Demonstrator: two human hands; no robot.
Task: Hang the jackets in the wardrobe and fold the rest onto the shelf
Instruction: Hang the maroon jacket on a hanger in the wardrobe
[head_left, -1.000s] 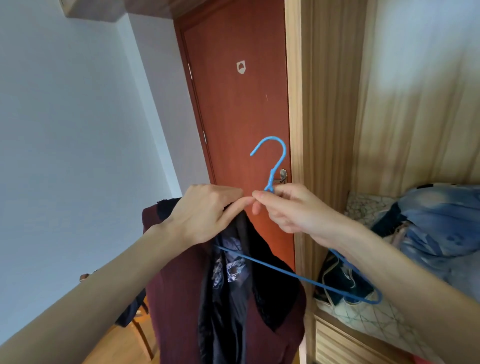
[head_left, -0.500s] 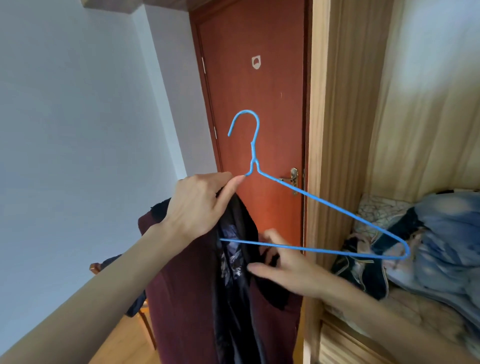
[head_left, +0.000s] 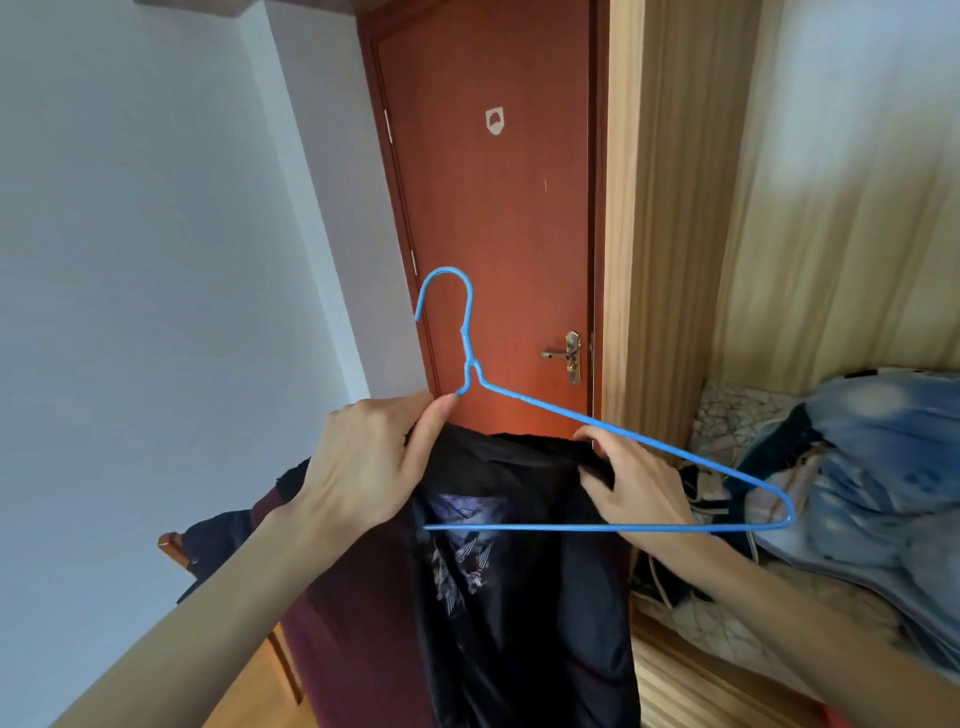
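red door (head_left: 493, 234) behind; left hand (head_left: 363, 467) holds hanger (head_left: 623, 431); no readable writing.

A wardrobe shelf (head_left: 675, 686) on the right carries a heap of crumpled blue clothes (head_left: 878, 483).

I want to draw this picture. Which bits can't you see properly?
- Hanger, head view: its left shoulder is behind the left hand and jacket.
- Jacket: its bottom is cut off by the frame's lower edge.
- Right hand: its fingertips are tucked into the collar.
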